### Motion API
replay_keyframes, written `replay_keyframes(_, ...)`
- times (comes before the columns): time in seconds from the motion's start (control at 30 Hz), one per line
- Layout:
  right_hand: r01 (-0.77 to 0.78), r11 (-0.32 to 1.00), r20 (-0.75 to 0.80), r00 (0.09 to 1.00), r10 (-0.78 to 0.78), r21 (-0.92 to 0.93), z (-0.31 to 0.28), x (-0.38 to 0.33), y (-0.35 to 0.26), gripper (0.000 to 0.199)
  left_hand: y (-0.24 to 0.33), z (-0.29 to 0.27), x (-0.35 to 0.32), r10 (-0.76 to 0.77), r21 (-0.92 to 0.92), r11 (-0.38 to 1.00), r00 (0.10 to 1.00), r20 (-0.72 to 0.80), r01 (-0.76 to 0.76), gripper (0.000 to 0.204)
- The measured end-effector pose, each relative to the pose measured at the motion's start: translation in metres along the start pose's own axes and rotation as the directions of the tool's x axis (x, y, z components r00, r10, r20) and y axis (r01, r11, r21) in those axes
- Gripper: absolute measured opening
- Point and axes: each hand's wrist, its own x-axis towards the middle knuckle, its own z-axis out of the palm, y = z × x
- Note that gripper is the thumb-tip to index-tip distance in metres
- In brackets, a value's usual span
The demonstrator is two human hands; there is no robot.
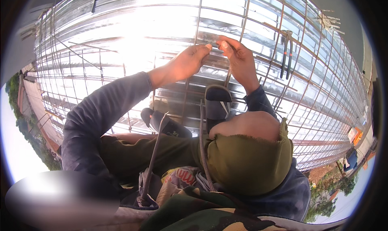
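Note:
My left hand (182, 66) reaches in over a grid of steel reinforcing bars (245, 13), its thumb and fingers pinched together. Facing it, my right hand (241, 62) is closed too, thumb against forefinger, with the fingertips of both hands almost meeting. Whatever lies between them is too small and washed out by glare to make out. To the right of my right hand, a pair of nippers (287, 55) with dark handles and orange-red marks rests on the bars. Beneath the grid is shiny ribbed metal decking (226, 27), very bright on the left.
My dark shoe (217, 103) stands just below my hands, and my bent knee (246, 162) fills the lower middle. Two drawstrings (202, 142) hang before me. Loose bars (83, 56) cross the grid at left. An orange object (357, 136) and a person in blue (351, 160) show far right.

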Motion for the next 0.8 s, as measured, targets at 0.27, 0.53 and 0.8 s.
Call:
replay_keyframes(0.27,-0.146,0.704,0.095,0.989,0.111,0.695,0.047,0.029,-0.006,0.036,-0.007,-0.017,-0.014,-0.063,-0.056,0.996,0.995,0.071,0.067,0.047)
replay_keyframes(0.53,-0.189,0.796,0.069,0.981,0.183,0.575,0.036,0.048,-0.025,0.037,-0.044,-0.015,-0.028,-0.135,0.217,0.971,0.981,0.141,0.102,0.046)
replay_keyframes(0.8,0.142,0.971,0.366,0.928,-0.064,-0.191,0.015,0.066,-0.038,0.037,0.011,-0.07,-0.024,0.627,0.85,0.423,0.779,-0.024,-0.314,0.055)
